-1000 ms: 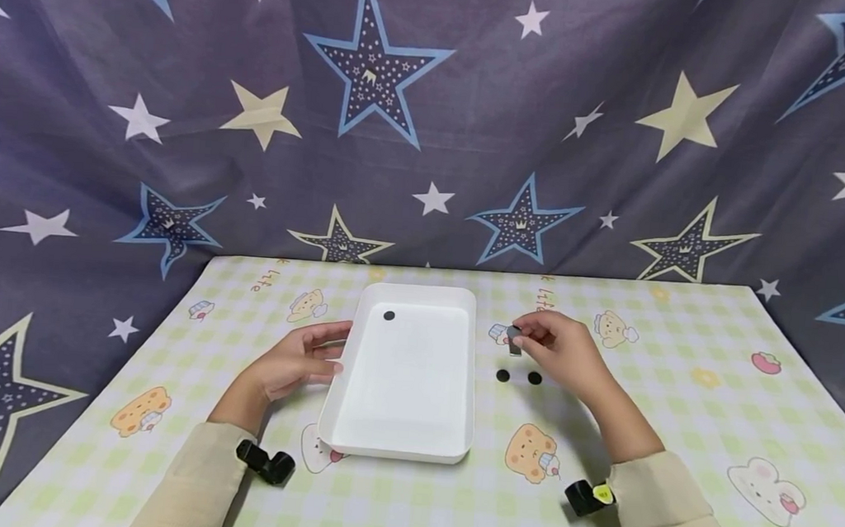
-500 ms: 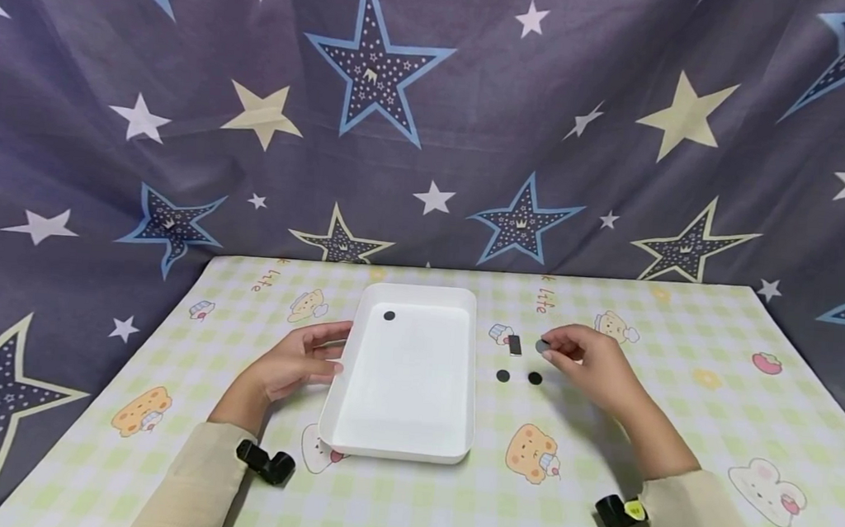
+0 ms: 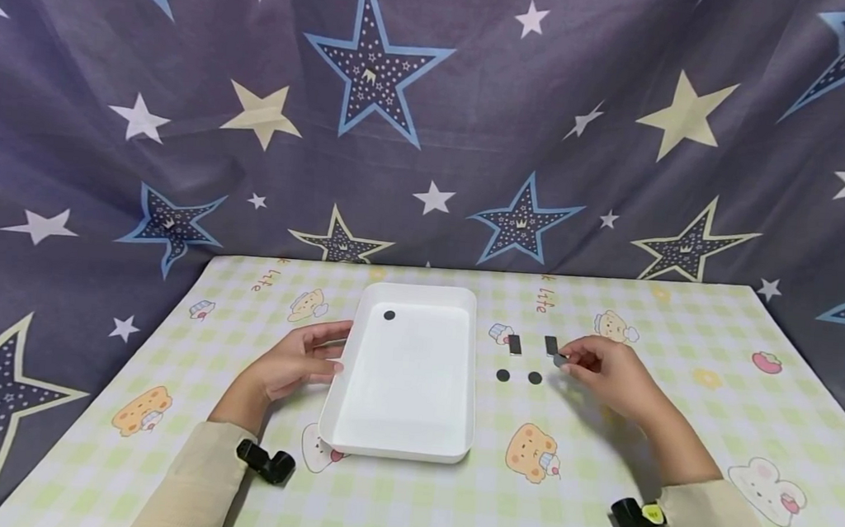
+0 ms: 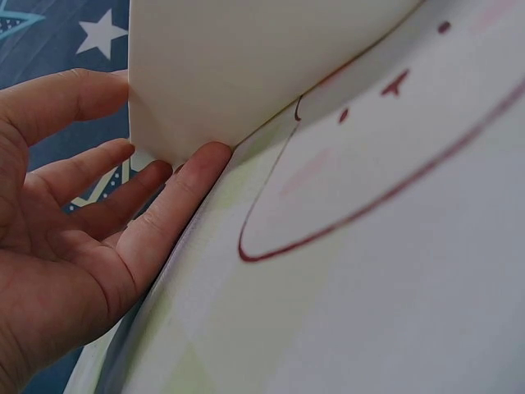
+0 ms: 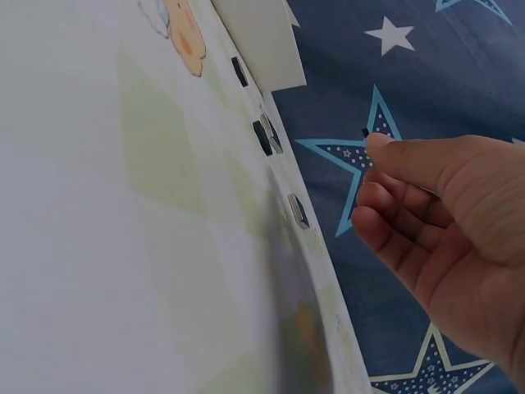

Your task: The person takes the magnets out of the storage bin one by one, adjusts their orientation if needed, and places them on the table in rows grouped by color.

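A white tray [image 3: 467, 383] lies mid-table with one small black disc [image 3: 388, 315] in its far left corner. My left hand [image 3: 303, 360] rests with straight fingers against the tray's left wall [image 4: 246, 57]; the left wrist view shows those fingers [image 4: 176, 193] touching its lower corner. My right hand [image 3: 596, 368] hovers right of the tray and pinches a small dark piece [image 3: 559, 359] at its fingertips [image 5: 379, 141]. On the mat beside it lie two black rectangular pieces [image 3: 515, 344] [image 3: 551, 345] and two black discs [image 3: 502, 376] [image 3: 535, 378].
A pale green checked mat [image 3: 411, 502] with cartoon prints covers the table. A dark star-patterned curtain [image 3: 434, 115] hangs behind and to both sides. Black wrist cameras [image 3: 265, 462] [image 3: 637, 516] sit on my cream sleeves.
My right hand has drawn away to the right from the first rectangular piece, carrying a small dark piece. A second rectangular piece now shows on the mat. The left hand and tray stayed still.
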`<action>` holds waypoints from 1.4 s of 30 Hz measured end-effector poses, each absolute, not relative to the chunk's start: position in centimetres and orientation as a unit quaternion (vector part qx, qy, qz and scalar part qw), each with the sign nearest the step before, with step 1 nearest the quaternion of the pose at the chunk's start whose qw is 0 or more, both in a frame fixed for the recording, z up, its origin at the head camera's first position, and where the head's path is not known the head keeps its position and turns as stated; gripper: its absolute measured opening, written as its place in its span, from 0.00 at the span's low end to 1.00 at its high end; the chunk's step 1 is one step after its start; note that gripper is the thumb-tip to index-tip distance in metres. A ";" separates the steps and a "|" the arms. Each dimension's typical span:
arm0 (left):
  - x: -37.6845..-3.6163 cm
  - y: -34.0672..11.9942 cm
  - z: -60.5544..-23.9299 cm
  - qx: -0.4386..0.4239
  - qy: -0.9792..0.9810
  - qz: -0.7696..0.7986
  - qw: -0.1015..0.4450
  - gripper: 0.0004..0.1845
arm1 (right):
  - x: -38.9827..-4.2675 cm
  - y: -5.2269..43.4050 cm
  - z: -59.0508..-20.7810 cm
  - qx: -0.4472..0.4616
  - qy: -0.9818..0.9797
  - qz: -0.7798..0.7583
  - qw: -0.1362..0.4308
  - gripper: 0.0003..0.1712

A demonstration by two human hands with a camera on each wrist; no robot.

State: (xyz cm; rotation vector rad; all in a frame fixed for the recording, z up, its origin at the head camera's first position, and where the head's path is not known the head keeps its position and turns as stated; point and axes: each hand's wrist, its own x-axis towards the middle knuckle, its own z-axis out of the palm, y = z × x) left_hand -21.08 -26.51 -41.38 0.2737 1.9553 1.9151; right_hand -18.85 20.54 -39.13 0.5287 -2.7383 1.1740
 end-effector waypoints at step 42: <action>-21.2 -26.7 -41.5 0.097 0.694 0.686 0.197 0.43 | -19.3 22.0 -41.2 0.152 -0.922 0.356 -0.011 0.06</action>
